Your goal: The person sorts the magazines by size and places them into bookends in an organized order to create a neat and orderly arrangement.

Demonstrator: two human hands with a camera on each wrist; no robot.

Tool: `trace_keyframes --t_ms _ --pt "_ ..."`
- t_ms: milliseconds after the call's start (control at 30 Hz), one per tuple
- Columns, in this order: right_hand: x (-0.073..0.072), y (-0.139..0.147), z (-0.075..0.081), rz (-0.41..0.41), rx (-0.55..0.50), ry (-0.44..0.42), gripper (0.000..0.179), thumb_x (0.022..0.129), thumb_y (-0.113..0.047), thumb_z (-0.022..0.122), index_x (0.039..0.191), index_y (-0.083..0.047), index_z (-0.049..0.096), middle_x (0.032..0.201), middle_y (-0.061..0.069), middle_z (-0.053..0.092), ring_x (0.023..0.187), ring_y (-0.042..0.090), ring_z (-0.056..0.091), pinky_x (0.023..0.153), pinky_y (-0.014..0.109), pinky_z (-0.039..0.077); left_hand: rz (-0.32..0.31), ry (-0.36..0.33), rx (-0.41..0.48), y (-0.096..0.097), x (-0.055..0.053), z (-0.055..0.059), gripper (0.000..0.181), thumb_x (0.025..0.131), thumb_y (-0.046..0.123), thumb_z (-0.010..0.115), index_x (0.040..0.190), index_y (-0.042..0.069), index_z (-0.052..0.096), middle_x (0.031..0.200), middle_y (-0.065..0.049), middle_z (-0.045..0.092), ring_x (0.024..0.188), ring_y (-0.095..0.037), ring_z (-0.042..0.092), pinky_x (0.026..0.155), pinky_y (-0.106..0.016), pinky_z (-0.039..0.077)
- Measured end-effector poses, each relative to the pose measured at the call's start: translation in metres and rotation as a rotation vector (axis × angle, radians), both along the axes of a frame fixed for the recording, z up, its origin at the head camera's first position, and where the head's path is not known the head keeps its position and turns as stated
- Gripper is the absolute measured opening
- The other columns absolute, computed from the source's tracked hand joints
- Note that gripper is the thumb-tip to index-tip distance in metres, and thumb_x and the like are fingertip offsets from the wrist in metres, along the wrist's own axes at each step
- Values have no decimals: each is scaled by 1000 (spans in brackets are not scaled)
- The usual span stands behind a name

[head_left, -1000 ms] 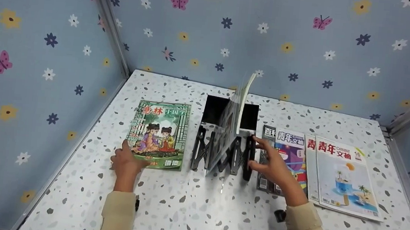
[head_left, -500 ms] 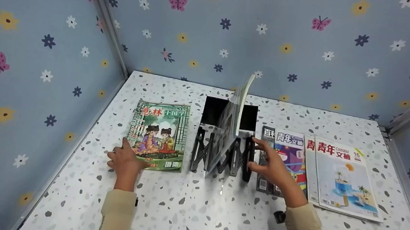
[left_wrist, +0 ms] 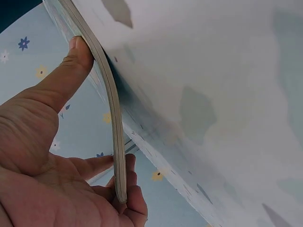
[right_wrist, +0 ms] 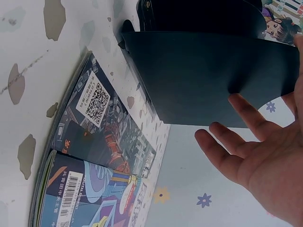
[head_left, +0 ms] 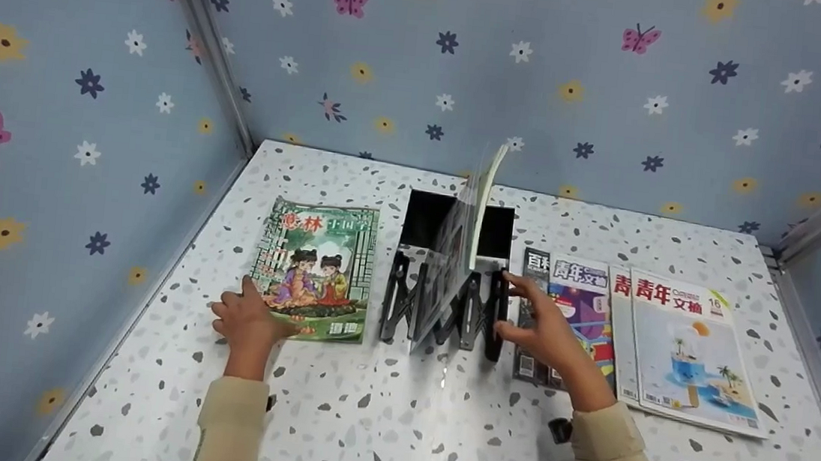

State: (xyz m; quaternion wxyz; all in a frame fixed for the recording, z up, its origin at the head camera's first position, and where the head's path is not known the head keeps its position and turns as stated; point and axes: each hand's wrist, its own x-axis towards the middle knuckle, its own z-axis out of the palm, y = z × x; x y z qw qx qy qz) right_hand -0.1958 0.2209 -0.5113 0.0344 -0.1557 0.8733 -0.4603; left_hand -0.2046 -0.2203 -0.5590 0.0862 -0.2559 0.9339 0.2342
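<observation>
A green magazine (head_left: 316, 274) with two cartoon figures lies on the left of the speckled table. My left hand (head_left: 247, 320) grips its near-left edge. In the left wrist view the thumb presses the cover, the other fingers curl under the slightly bent edge (left_wrist: 113, 109). A black expandable bookend (head_left: 441, 301) with crossed struts stands centrally, a magazine (head_left: 485, 200) upright in it. My right hand (head_left: 550, 342) is at its right end panel (right_wrist: 199, 75). In the right wrist view one fingertip touches that panel while two fingers extend apart from it.
Several overlapping magazines lie right of the bookend: a dark one (head_left: 530, 355), a purple one (head_left: 584, 307) and a white one (head_left: 695, 363) with a beach picture on top. Flowered blue walls (head_left: 396, 71) enclose the back and sides of the table (head_left: 377, 423).
My left hand has shifted slightly left at the green magazine's edge. The right hand has stayed at the bookend's end panel. The head view has shifted a little.
</observation>
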Motion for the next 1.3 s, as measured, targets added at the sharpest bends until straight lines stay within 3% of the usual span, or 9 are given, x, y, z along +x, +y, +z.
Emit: trace_keyframes --t_ms 200,400,633,900,1067,1300 --pt "-2 2 -3 -10 10 -5 74 83 -20 75 147 -27 38 144 19 46 130 36 46 101 61 39 -19 -11 21 -2 -3 3 133 60 38 90 155 3 3 142 -40 22 131 -57 22 101 -63 34" --pt "-2 1 -2 -1 1 10 77 81 -18 76 148 -22 38 145 17 45 130 37 46 101 60 41 -18 -9 106 -8 -3 7 131 61 37 90 155 4 5 140 -38 23 124 -53 36 94 -60 41" --pt "-2 1 -1 -9 9 -10 77 82 -19 76 148 -23 37 149 14 42 133 37 43 104 60 38 -22 57 140 -16 -5 15 88 83 31 73 149 -1 24 137 -39 33 117 -55 45 92 -59 44" --pt "-1 1 -3 -6 6 -2 76 83 -19 75 148 -28 37 149 14 42 135 36 42 107 60 33 34 150 175 -26 -9 12 67 88 24 68 144 5 38 128 -34 49 111 -49 52 91 -56 44" --pt "-1 1 -2 -17 9 -5 77 81 -19 76 147 -27 37 148 15 43 135 37 42 107 59 34 50 148 256 -28 -12 15 68 85 21 69 142 4 37 126 -31 51 109 -46 54 88 -54 45" --pt "-1 -1 -1 -21 15 6 77 80 -18 76 147 -27 38 148 15 43 133 37 43 106 59 35 -6 81 309 -30 -17 21 85 85 29 68 154 13 20 147 -29 37 128 -47 43 99 -56 41"
